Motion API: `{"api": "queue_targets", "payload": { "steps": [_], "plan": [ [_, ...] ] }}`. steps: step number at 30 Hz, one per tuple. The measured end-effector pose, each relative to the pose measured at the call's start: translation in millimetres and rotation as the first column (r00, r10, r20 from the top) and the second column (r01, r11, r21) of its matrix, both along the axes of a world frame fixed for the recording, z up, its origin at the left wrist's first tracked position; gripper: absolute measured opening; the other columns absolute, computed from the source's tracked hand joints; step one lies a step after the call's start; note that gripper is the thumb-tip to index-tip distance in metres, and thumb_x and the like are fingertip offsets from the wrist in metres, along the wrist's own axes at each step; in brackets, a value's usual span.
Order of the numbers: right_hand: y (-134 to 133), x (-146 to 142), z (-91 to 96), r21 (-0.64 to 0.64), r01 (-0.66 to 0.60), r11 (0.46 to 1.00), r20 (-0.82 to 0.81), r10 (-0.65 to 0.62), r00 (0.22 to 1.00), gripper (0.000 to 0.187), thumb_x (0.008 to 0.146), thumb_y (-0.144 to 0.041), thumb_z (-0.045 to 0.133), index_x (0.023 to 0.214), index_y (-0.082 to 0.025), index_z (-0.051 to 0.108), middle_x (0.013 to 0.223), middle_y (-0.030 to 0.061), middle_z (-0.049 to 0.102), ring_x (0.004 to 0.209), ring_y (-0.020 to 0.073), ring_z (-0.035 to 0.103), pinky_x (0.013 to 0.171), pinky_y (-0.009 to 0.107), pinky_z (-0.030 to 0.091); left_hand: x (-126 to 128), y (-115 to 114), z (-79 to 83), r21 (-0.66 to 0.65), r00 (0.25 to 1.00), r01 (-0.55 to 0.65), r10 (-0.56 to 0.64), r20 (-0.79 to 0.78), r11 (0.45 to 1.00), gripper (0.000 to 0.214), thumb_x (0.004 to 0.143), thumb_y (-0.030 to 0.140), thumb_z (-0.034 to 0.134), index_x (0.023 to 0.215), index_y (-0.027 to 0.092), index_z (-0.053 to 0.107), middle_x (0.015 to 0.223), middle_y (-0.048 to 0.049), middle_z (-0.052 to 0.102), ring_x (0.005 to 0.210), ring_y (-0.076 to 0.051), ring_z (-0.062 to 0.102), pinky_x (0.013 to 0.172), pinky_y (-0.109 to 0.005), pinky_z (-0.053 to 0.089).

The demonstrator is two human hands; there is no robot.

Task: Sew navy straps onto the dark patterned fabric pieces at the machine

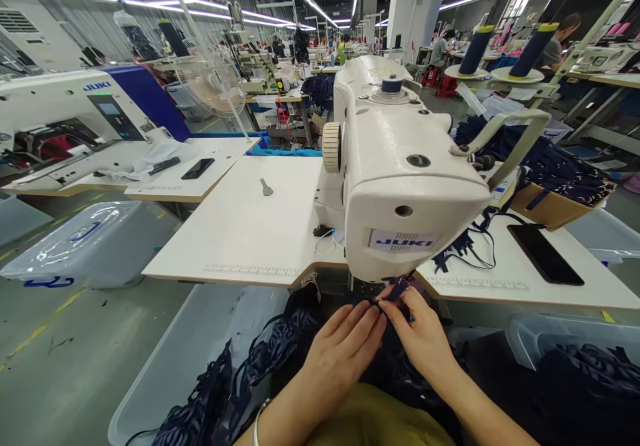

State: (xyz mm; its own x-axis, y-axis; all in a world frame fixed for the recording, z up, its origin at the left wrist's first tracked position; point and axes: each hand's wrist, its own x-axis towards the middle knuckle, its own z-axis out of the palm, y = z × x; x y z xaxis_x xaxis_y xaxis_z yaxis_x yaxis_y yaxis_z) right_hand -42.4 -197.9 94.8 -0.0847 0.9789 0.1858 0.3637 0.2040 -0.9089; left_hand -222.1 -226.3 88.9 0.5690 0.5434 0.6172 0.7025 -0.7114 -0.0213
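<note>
Right below the head of the white sewing machine, both hands meet at a piece of navy fabric. My left hand has its fingers together and nearly straight along the fabric's edge, with the thumb hidden behind them. Pinched between the thumb and fingers of my right hand is a navy strap with a small shiny piece on it. The needle area is largely covered by the machine head and the fingers. More dark fabric hangs over the lap, under both hands.
Navy strappy pieces spill over a clear plastic bin at left. On the white table lies a small grey metal piece. A black phone, navy straps and a fabric-filled cardboard box are at right.
</note>
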Motion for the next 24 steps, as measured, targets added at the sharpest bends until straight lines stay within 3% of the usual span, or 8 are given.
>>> {"api": "queue_targets", "payload": {
  "steps": [4,9,12,15,18,21,24],
  "plan": [
    [4.1,0.7,-0.6,-0.042,-0.008,0.999,-0.041,0.007,0.999,0.012,0.089,-0.034,0.055,0.093,-0.022,0.057,0.09,0.0026,0.056,0.082,0.0183,0.054,0.077,0.031,0.046,0.0,2.9,-3.3,-0.072,0.999,-0.041,0.04,-0.021,0.997,0.038,0.095,0.019,0.051,0.133,0.022,0.049,0.13,0.001,0.059,0.124,-0.015,0.048,0.099,-0.03,0.035],
    [21.5,4.8,-3.9,-0.217,-0.064,0.974,-0.176,0.025,0.984,0.016,0.087,-0.037,0.055,0.086,-0.023,0.049,0.072,-0.0036,0.046,0.066,0.0151,0.048,0.063,0.026,0.044,3.0,3.2,-6.9,-0.117,0.998,-0.061,0.061,-0.009,0.991,0.037,0.094,0.017,0.051,0.13,0.025,0.051,0.13,0.0019,0.059,0.126,-0.017,0.046,0.092,-0.034,0.033],
    [35.7,7.8,0.0,-0.167,-0.08,0.983,-0.18,0.049,0.982,0.021,0.09,-0.043,0.051,0.093,-0.022,0.054,0.079,-0.0002,0.056,0.076,0.0176,0.054,0.071,0.028,0.046,8.5,6.4,-5.4,-0.106,0.995,-0.098,0.099,0.005,0.99,0.034,0.095,0.016,0.049,0.128,0.024,0.053,0.129,0.0006,0.06,0.125,-0.018,0.047,0.092,-0.035,0.03],
    [49.4,8.4,7.8,-0.128,-0.073,0.989,-0.055,0.066,0.996,0.029,0.089,-0.043,0.048,0.105,-0.02,0.057,0.091,0.0052,0.063,0.087,0.0224,0.058,0.078,0.033,0.046,15.2,11.4,-0.7,-0.064,0.987,-0.154,0.156,0.044,0.986,0.028,0.096,0.02,0.049,0.122,0.022,0.056,0.123,-0.0011,0.064,0.119,-0.018,0.052,0.09,-0.035,0.03],
    [60.4,6.5,11.4,-0.085,-0.036,0.996,0.078,0.042,0.996,0.028,0.084,-0.037,0.047,0.097,-0.019,0.063,0.092,0.0082,0.066,0.095,0.0277,0.059,0.082,0.039,0.045,19.8,14.8,2.6,-0.056,0.98,-0.183,0.187,0.068,0.982,0.026,0.096,0.024,0.05,0.121,0.02,0.057,0.12,-0.0009,0.065,0.115,-0.018,0.054,0.089,-0.036,0.03],
    [67.9,4.1,8.8,-0.002,-0.052,0.999,0.111,0.052,0.992,0.028,0.081,-0.032,0.045,0.094,-0.02,0.067,0.091,0.0088,0.069,0.103,0.0298,0.057,0.088,0.043,0.043,21.8,15.9,2.4,-0.072,0.976,-0.202,0.207,0.073,0.977,0.028,0.095,0.028,0.05,0.121,0.019,0.057,0.12,-0.0023,0.064,0.115,-0.018,0.055,0.089,-0.036,0.03],
    [72.5,3.3,3.7,0.038,-0.068,0.997,0.132,0.062,0.989,0.028,0.082,-0.032,0.045,0.095,-0.022,0.068,0.09,0.0091,0.07,0.101,0.03,0.059,0.083,0.042,0.045,22.9,16.0,1.5,-0.096,0.969,-0.224,0.232,0.086,0.97,0.029,0.094,0.029,0.051,0.121,0.02,0.057,0.114,-0.0023,0.065,0.114,-0.019,0.055,0.089,-0.036,0.03]
  ]
}}
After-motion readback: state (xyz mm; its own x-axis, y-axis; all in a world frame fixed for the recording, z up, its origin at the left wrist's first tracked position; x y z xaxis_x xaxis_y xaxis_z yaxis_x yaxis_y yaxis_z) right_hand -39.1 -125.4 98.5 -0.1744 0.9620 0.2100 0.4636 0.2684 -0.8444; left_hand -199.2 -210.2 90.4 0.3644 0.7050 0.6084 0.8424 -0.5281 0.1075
